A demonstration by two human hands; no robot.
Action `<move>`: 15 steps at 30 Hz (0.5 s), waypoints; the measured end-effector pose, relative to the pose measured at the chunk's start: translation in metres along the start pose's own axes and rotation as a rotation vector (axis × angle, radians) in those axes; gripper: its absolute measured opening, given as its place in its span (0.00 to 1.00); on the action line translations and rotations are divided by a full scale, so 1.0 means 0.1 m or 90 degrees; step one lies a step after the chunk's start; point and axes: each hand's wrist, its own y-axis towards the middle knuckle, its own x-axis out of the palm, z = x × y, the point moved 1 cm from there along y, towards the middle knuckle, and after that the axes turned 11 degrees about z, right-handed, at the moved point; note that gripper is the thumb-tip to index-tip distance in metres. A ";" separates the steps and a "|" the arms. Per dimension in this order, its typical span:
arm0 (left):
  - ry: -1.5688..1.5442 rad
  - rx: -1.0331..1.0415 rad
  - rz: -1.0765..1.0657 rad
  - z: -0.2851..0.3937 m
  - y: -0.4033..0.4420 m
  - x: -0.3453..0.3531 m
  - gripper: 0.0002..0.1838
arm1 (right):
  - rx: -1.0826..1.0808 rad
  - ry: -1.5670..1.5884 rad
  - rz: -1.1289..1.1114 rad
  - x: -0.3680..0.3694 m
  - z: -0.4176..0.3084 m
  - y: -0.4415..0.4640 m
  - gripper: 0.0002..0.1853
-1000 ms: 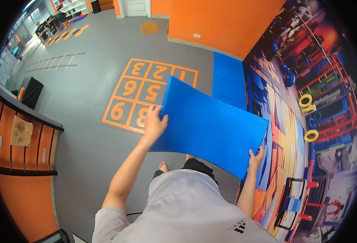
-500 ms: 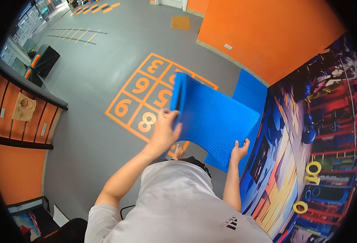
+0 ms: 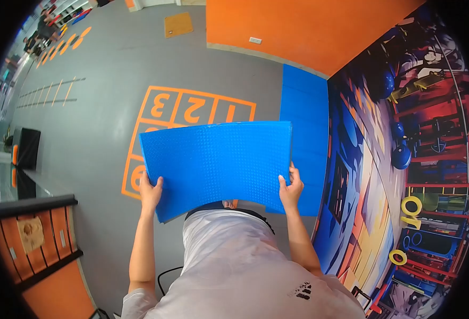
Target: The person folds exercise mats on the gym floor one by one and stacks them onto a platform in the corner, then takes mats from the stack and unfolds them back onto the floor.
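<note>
A textured blue mat [image 3: 218, 159] is held up in front of my waist, its middle bowed. My left hand [image 3: 151, 192] grips its left edge, with the thumb on the near face. On the right edge my right hand [image 3: 291, 187] holds it the same way, fingers wrapped behind. The mat covers part of the orange number grid [image 3: 180, 106] on the grey floor; the 3, 2 and 1 show above it. Behind its right end, a blue floor mat [image 3: 304, 106] lies along the wall.
An orange wall [image 3: 287, 32] stands ahead, a mural wall [image 3: 362, 175] on the right. At left are a barred orange railing [image 3: 48, 234] and a black box [image 3: 28, 149]. A brown doormat [image 3: 178, 24] lies far ahead. People [image 3: 44, 29] are at the far upper left.
The blue mat has swung from a slanted, partly folded pose to a wide, nearly level one. My left hand has moved left and down, and the view has turned.
</note>
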 end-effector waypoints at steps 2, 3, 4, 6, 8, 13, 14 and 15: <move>0.080 0.009 -0.044 0.18 0.52 0.27 0.20 | 0.040 -0.012 0.035 0.12 0.03 0.30 0.15; 0.121 0.011 -0.067 0.31 0.76 0.42 0.21 | 0.040 -0.023 0.055 0.15 0.02 0.47 0.15; 0.059 0.035 -0.078 0.40 1.00 0.58 0.21 | 0.042 -0.035 0.071 0.18 0.01 0.63 0.15; 0.040 0.081 -0.124 0.55 1.40 0.93 0.20 | 0.055 -0.076 0.102 0.23 0.00 0.92 0.14; 0.036 0.119 -0.178 0.89 1.78 1.24 0.20 | 0.066 -0.133 0.125 0.28 0.00 1.17 0.13; 0.122 0.142 -0.331 1.71 2.26 1.83 0.22 | 0.071 -0.213 0.184 0.41 0.14 1.63 0.12; 0.129 0.132 -0.346 1.79 2.34 1.95 0.23 | 0.066 -0.207 0.196 0.43 0.18 1.72 0.12; 0.135 0.121 -0.362 1.86 2.42 2.08 0.25 | 0.061 -0.203 0.207 0.45 0.23 1.80 0.12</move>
